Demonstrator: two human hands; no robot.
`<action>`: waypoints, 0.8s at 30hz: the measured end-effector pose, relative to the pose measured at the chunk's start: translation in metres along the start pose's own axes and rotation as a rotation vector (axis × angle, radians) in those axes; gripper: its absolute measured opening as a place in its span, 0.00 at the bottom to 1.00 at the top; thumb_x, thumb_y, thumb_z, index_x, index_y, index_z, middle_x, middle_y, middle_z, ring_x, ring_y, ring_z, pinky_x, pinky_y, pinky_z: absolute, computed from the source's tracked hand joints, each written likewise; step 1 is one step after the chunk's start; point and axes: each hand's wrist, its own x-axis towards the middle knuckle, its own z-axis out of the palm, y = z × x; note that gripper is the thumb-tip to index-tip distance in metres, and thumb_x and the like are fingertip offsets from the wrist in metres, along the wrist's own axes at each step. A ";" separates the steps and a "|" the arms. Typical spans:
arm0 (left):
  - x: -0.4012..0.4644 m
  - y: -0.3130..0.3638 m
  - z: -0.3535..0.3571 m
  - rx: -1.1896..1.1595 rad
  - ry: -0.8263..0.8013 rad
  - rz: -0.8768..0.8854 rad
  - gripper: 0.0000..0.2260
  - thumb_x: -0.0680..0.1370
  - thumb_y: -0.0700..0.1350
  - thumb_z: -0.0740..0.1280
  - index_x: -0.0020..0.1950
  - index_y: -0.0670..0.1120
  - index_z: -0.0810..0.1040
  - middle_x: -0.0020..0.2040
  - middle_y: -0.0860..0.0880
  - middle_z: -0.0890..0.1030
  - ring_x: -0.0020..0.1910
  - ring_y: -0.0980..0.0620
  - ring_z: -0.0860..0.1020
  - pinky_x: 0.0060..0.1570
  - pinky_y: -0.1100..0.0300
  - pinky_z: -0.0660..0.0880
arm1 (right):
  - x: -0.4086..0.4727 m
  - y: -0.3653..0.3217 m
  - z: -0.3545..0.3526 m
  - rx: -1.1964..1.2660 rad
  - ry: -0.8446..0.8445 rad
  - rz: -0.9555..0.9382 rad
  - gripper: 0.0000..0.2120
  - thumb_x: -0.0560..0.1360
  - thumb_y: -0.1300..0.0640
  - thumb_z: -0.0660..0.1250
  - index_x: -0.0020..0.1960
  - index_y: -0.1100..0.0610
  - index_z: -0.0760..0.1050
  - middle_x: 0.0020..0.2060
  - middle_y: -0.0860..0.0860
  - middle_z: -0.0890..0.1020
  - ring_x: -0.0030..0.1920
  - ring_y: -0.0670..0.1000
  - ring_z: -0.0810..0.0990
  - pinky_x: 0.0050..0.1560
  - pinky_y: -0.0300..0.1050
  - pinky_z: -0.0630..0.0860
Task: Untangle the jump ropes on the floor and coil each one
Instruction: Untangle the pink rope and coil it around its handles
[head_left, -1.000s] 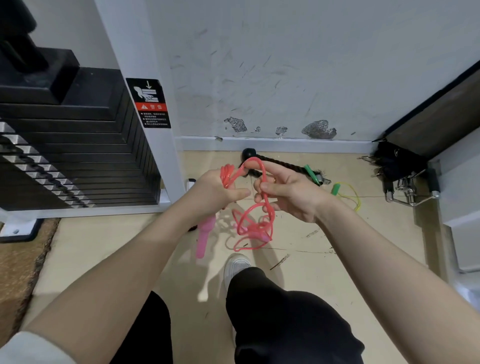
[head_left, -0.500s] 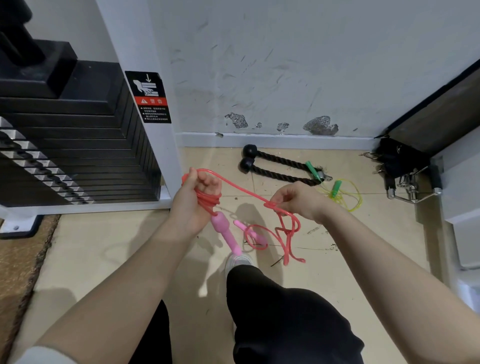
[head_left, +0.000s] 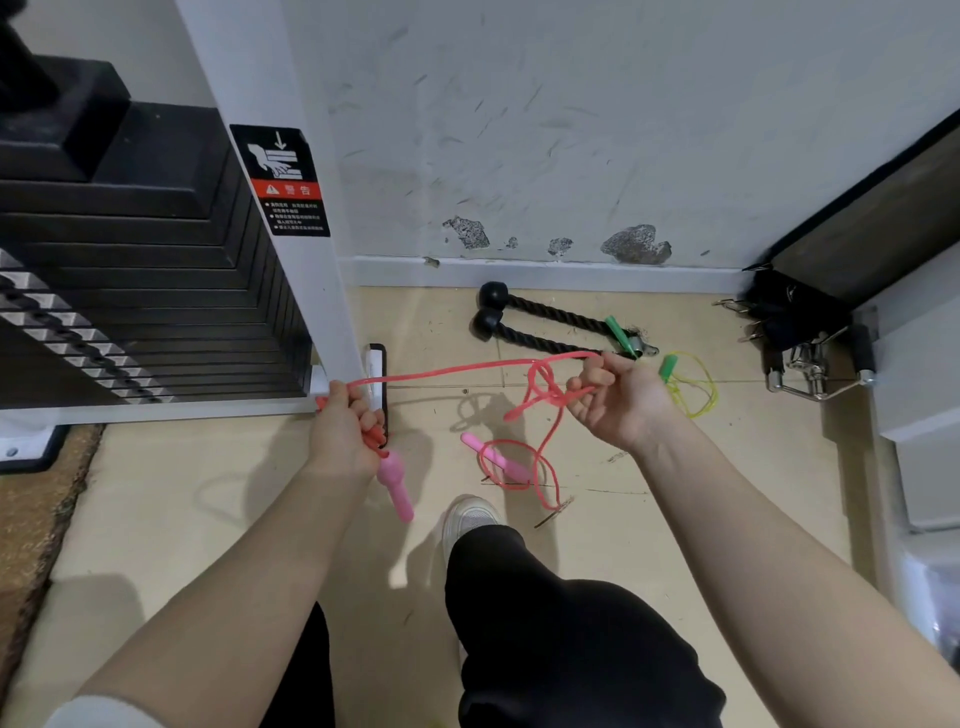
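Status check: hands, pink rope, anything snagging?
Left hand grips coiled pink rope, right hand pinches the strand. Knot near right hand. Yellow rope on floor, untouched.

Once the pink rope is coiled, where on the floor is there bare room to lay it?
Bare floor lies between the weight stack base, the brown mat and the left hand. Crowded: near the black rope attachment, yellow rope and metal handle.

Left hand (head_left: 345, 431) fisted, right hand (head_left: 618, 402) pinching, both arms outstretched.
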 end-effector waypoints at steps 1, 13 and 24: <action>0.002 -0.002 0.000 0.015 0.013 -0.004 0.18 0.83 0.52 0.54 0.34 0.48 0.65 0.17 0.56 0.62 0.14 0.59 0.60 0.21 0.67 0.59 | -0.002 0.001 0.001 -0.025 -0.054 -0.025 0.19 0.82 0.53 0.49 0.33 0.54 0.62 0.17 0.47 0.63 0.30 0.50 0.68 0.41 0.39 0.71; 0.003 -0.001 -0.001 0.476 -0.656 -0.202 0.24 0.79 0.55 0.56 0.50 0.37 0.82 0.57 0.45 0.81 0.58 0.53 0.78 0.61 0.59 0.67 | -0.003 0.013 0.009 -0.515 -0.105 -0.330 0.15 0.81 0.55 0.54 0.37 0.57 0.68 0.25 0.50 0.66 0.27 0.50 0.68 0.37 0.45 0.69; -0.013 0.010 0.021 2.245 -0.275 0.349 0.17 0.80 0.50 0.58 0.52 0.37 0.78 0.51 0.39 0.80 0.51 0.44 0.78 0.45 0.58 0.71 | -0.013 0.016 0.014 -0.753 -0.281 -0.283 0.12 0.82 0.56 0.54 0.51 0.56 0.76 0.26 0.50 0.73 0.30 0.51 0.78 0.37 0.45 0.73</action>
